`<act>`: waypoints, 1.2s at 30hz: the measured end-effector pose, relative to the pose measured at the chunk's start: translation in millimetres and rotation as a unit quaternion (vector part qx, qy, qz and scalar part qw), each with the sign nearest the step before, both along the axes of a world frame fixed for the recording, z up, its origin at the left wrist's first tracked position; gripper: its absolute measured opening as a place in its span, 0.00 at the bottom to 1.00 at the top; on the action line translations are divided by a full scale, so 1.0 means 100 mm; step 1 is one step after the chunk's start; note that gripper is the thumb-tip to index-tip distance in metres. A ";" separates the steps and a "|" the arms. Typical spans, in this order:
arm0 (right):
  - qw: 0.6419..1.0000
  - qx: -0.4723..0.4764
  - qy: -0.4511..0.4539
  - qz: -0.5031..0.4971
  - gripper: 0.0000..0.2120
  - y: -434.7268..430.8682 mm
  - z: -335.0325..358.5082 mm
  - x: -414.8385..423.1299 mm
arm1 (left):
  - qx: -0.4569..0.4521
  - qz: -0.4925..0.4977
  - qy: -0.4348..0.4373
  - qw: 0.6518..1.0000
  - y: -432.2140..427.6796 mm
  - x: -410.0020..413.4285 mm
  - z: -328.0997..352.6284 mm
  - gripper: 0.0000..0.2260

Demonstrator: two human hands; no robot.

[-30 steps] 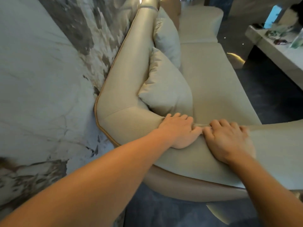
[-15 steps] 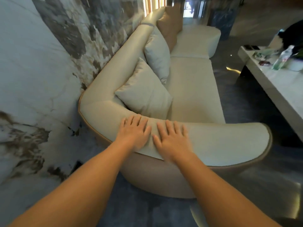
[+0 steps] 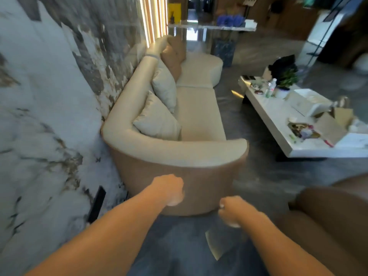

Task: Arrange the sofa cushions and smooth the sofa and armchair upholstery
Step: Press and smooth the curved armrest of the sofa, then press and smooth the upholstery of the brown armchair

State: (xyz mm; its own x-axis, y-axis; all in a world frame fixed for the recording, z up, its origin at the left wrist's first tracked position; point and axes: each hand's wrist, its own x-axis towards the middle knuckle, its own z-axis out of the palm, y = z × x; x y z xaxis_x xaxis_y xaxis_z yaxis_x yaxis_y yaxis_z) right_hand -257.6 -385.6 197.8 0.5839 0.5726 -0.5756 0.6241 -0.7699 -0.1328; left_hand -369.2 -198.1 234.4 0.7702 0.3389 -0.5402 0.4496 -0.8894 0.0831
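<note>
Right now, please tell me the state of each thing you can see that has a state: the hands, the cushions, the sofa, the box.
Left hand: loosely curled, holding nothing, off the sofa.
Right hand: loosely curled, holding nothing.
Sofa: seat bare, armrest top smooth.
Near cushion: propped in the corner.
Second cushion: leaning on the backrest.
Brown cushion: upright at the far end.
Cardboard box: flaps open, on the table.

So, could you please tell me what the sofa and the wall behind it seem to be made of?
Sofa: probably smooth cream leather or faux leather, given its soft sheen and tan outer shell. Wall: apparently polished marble-look stone, grey-white with dark veining.
</note>
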 end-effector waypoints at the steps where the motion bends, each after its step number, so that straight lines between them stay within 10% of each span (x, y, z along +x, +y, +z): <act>1: 1.000 0.003 -0.007 -0.015 0.18 -0.20 0.19 -0.18 | 0.005 -0.027 -0.017 0.999 -0.22 -0.16 0.14 0.18; 25: 0.967 -0.023 -0.079 -0.243 0.12 -5.67 2.33 -2.48 | -0.011 -0.277 -0.098 0.956 -5.50 -1.07 1.95 0.15; 36: 0.848 0.114 0.017 -0.518 0.33 -7.73 1.74 -2.65 | 0.083 -0.483 -0.104 0.865 -7.25 -0.80 1.59 0.36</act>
State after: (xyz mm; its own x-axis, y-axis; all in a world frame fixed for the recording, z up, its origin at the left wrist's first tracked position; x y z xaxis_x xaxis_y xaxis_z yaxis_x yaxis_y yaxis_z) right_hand -523.0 -1158.6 371.5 0.8270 -0.1387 -0.5448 -0.3779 -0.8546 -0.3561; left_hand -448.9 -922.9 393.6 0.8123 -0.4581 -0.3609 -0.5200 -0.8491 -0.0926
